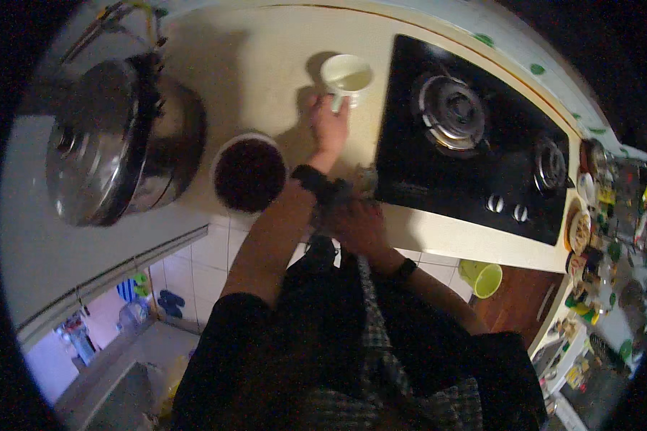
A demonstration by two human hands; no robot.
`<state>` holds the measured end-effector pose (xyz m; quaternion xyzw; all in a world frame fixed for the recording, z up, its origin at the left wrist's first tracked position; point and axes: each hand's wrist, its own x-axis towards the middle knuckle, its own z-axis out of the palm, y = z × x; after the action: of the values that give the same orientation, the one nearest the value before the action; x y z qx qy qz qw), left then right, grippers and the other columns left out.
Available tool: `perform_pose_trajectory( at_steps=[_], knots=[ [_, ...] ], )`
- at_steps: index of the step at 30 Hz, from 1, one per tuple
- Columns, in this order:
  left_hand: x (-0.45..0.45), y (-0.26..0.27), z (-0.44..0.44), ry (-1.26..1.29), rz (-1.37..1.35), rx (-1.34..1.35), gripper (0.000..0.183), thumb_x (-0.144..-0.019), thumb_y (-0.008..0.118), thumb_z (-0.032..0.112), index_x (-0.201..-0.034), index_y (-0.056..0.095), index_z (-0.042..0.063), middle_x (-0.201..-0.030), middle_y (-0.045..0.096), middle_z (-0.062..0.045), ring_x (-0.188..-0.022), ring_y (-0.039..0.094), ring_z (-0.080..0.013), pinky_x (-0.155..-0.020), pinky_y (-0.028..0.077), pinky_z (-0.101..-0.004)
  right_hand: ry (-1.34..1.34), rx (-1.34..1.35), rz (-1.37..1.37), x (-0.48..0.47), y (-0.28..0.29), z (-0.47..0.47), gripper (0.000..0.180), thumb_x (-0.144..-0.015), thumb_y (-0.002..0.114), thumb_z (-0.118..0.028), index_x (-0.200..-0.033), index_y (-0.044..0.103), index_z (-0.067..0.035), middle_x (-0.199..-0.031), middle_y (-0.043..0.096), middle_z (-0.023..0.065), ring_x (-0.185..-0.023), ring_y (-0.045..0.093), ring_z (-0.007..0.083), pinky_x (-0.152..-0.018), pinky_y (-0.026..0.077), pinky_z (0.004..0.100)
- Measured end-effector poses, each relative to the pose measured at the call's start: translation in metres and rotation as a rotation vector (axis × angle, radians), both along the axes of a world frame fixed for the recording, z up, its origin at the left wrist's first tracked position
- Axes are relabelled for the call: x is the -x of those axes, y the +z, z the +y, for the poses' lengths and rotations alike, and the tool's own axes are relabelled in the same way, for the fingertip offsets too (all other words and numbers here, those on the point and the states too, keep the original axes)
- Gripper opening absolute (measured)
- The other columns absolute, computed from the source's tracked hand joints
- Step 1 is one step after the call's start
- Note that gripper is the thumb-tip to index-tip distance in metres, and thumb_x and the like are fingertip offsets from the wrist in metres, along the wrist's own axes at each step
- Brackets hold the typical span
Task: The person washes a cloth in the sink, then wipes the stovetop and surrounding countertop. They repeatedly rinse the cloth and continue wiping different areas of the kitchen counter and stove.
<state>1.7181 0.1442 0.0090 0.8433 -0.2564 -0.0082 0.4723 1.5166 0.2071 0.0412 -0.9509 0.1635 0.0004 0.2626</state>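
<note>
My left hand (330, 126) reaches forward over the countertop, its fingers around the handle of a pale mug (346, 74). A light liquid or the mug's pale inside shows at its mouth. Near the counter's front edge is my right hand (358, 223), in shadow beside a dark, blurred object below my left wrist; whether it holds that object cannot be made out. A round container with dark contents (250, 173) stands to the left of my left forearm. A small clear object (366, 178) lies between my right hand and the hob.
A black gas hob (463, 145) with burners and knobs is set in the counter at right. At left stands a large metal pot with a lid (94, 143). A green bucket (481, 278) is on the tiled floor. Crowded jars and dishes line the far right.
</note>
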Motion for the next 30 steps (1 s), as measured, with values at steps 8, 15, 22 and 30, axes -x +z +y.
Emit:
perform_pose_trajectory(
  at_steps=[8, 15, 22, 30],
  knots=[
    [0.018, -0.012, 0.003, 0.069, 0.118, -0.01, 0.033, -0.075, 0.069, 0.027, -0.093, 0.058, 0.001, -0.093, 0.059, -0.021, -0.091, 0.053, -0.0378, -0.081, 0.041, -0.0459, 0.081, 0.333, -0.274, 0.008, -0.018, 0.003, 0.029, -0.068, 0.066, -0.032, -0.093, 0.062, -0.019, -0.092, 0.048, 0.0087, -0.085, 0.046, 0.0298, -0.085, 0.037, 0.0514],
    [0.021, 0.023, 0.038, -0.062, -0.003, 0.09, 0.04, -0.072, 0.071, 0.021, -0.102, 0.054, 0.0, -0.097, 0.058, -0.019, -0.092, 0.054, -0.0361, -0.084, 0.041, -0.0441, 0.204, 0.328, -0.033, 0.015, -0.017, -0.008, 0.036, -0.075, 0.061, -0.043, -0.102, 0.062, -0.019, -0.093, 0.05, 0.0101, -0.092, 0.049, 0.0288, -0.088, 0.034, 0.0481],
    [0.007, 0.044, 0.264, 0.135, 0.089, 0.033, 0.039, -0.08, 0.058, 0.008, -0.117, 0.046, 0.004, -0.097, 0.054, -0.014, -0.096, 0.053, -0.0248, -0.078, 0.047, -0.034, 0.133, 0.292, -0.104, -0.029, -0.03, -0.018, 0.025, -0.076, 0.061, -0.025, -0.101, 0.058, -0.018, -0.095, 0.052, 0.0112, -0.079, 0.056, 0.0291, -0.065, 0.046, 0.0425],
    [-0.014, 0.031, 0.304, 0.181, 1.097, 0.421, 0.039, -0.085, 0.051, 0.012, -0.119, 0.04, -0.002, -0.092, 0.059, -0.017, -0.061, 0.064, -0.0276, -0.05, 0.057, -0.0379, -0.036, 0.463, 0.137, -0.138, -0.03, -0.026, 0.035, -0.077, 0.058, -0.018, -0.112, 0.054, -0.019, -0.105, 0.051, 0.0149, -0.081, 0.062, 0.0328, -0.059, 0.052, 0.0415]
  ],
)
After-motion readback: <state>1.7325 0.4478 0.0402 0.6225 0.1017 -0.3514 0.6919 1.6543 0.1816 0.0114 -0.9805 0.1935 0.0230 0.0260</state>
